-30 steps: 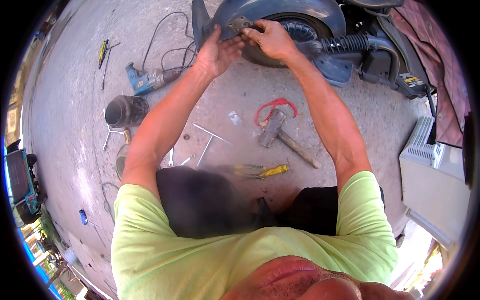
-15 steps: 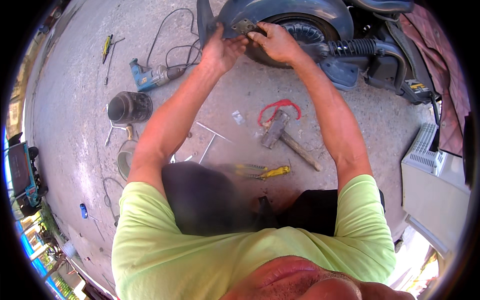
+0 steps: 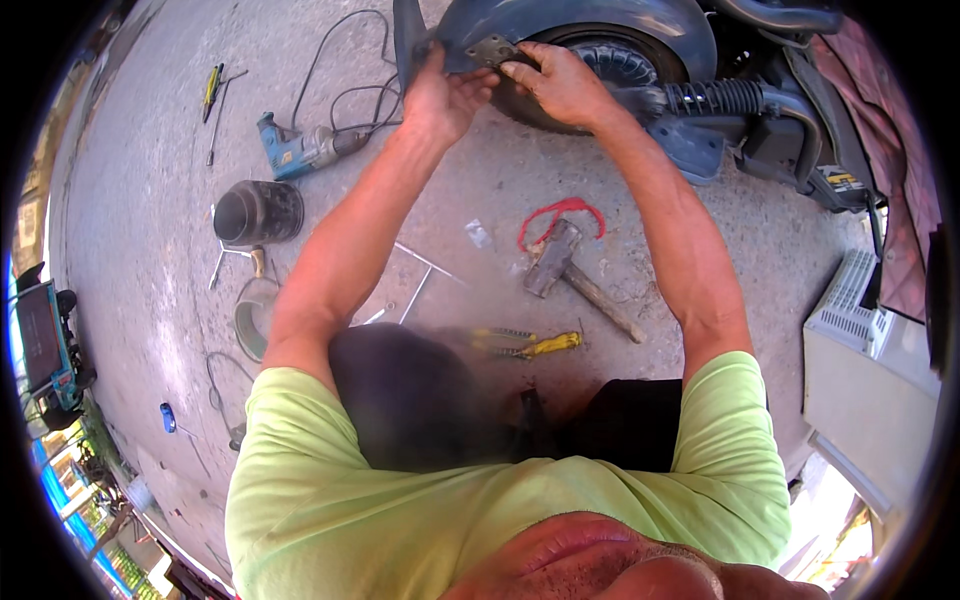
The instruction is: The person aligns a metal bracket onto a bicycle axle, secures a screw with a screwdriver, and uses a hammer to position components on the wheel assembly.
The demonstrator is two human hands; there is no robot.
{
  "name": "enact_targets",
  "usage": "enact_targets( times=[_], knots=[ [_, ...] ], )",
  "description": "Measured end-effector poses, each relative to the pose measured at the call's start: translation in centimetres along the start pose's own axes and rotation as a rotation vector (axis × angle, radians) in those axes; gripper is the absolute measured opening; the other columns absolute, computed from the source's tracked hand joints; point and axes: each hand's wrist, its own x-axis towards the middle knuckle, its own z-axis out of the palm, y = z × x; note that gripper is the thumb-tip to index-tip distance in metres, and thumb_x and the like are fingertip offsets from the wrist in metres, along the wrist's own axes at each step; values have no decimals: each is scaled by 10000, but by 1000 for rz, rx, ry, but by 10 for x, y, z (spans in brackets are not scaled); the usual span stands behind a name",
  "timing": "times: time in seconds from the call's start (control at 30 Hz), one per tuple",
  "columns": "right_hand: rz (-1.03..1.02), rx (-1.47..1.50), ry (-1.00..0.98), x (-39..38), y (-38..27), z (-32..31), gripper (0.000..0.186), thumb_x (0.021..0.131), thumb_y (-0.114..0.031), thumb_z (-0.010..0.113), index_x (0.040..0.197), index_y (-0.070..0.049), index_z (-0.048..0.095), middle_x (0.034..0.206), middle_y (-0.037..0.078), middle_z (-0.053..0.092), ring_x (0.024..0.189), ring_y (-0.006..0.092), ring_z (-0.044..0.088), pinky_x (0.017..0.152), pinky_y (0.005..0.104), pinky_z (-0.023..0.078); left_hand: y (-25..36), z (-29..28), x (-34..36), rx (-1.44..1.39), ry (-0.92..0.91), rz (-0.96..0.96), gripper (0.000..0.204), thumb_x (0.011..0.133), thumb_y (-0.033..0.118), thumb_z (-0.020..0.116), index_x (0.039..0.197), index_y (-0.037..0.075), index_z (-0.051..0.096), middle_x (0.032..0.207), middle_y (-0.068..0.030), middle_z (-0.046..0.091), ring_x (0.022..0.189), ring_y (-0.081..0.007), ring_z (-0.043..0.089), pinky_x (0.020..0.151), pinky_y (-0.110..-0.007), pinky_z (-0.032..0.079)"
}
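Left hand (image 3: 440,95) is gripping the grey fender (image 3: 600,20) edge, right hand (image 3: 560,85) is pinching a small metal plate (image 3: 492,50) against it, hammer (image 3: 570,270) lying nearby on the concrete.

Bright daylight floods the concrete floor (image 3: 480,190), shadows stay soft, fisheye bending curves the dark rim, and the nearest foreground blurs.

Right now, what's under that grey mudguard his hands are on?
Under the grey mudguard sits a black treaded tyre. The left hand and right hand hold a small metal plate at its edge, covering part of the tyre; the wheel hub is hidden.
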Motion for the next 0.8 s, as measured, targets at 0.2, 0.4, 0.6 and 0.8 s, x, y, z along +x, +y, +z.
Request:
enact_targets(
  times=[0.2,0.4,0.6,0.8],
  knots=[
    [1,-44,31,-1,-1,4,309,1018,-279,633,1171,-12,669,784,10,646,700,79,577,666,296,494,-5,-8,7,-74,-78,86,600,1058,534,468,1263,-28,522,1046,-230,627,915,-348,668,759,-408,511],
    [46,41,-3,-4,0,-1,269,1031,-262,630,1171,-34,663,769,-32,610,692,58,554,628,267,465,-6,7,0,-72,51,47,553,1065,498,479,1278,-10,518,1013,-235,659,844,-327,667,721,-399,501],
    [49,40,-52,-1,-4,-2,248,1042,-268,623,1100,-29,654,754,-44,586,675,52,512,620,250,447,-22,-16,32,-129,-110,82,312,1085,362,455,1265,148,593,878,-48,702,651,-223,619,584,-369,502],
    [41,-43,-21,-3,4,-3,247,1037,-266,631,1087,-27,665,777,-37,618,680,62,531,629,249,458,-18,-8,23,-102,-49,76,561,1059,511,492,1247,-17,528,958,-233,667,793,-323,665,714,-404,500]
  ],
)
